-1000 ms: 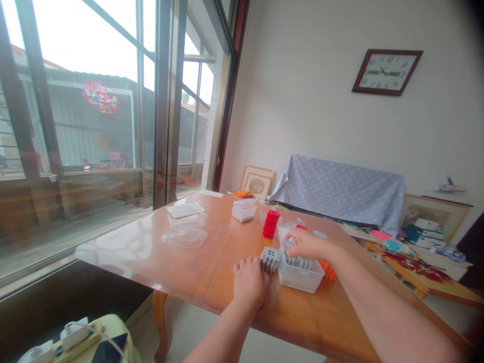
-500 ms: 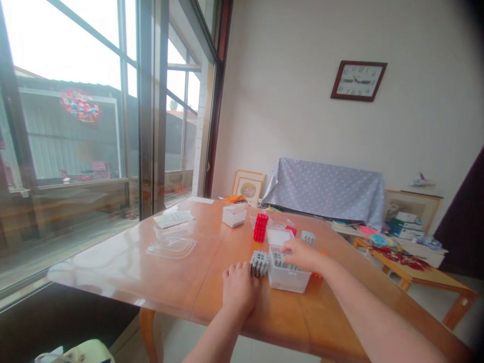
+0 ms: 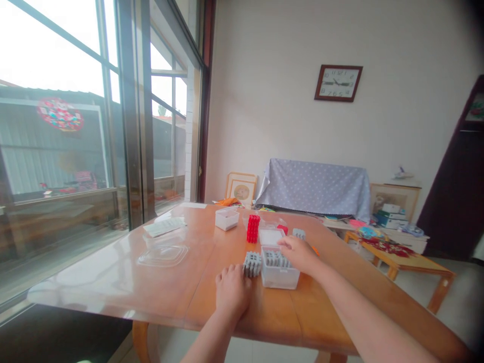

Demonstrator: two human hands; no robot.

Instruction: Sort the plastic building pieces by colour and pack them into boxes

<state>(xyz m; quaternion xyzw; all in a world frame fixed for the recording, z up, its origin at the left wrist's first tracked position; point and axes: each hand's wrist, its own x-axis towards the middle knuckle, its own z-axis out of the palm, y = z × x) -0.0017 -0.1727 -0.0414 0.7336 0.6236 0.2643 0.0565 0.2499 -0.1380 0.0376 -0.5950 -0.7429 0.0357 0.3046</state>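
A translucent plastic box (image 3: 280, 279) stands near the front of the table with its hinged lid (image 3: 271, 237) tipped back open. Several grey interlocking blocks (image 3: 277, 258) fill its inside. Over the box's right rear corner, close to the lid, is my right hand (image 3: 300, 253). Its fingers are drawn together; whatever they pinch, if anything, is hidden. My left hand (image 3: 232, 287) rests palm down on the tabletop, fingers apart. Just right of its fingertips sits a stack of grey blocks (image 3: 252, 264), left of the box. Behind rises a tall stack of red blocks (image 3: 253, 229).
A white box (image 3: 227, 220) stands farther back. To the left lie a clear lid (image 3: 163, 255) and a paper sheet (image 3: 165, 227). Beyond my right hand are a grey piece (image 3: 298, 233) and an orange piece (image 3: 315, 250). A low side table (image 3: 404, 259) stands right.
My right hand has lifted back from the blocks inside the box toward its right rear rim, uncovering more of them. The whole view has shifted slightly; my left hand stays beside the grey stack.
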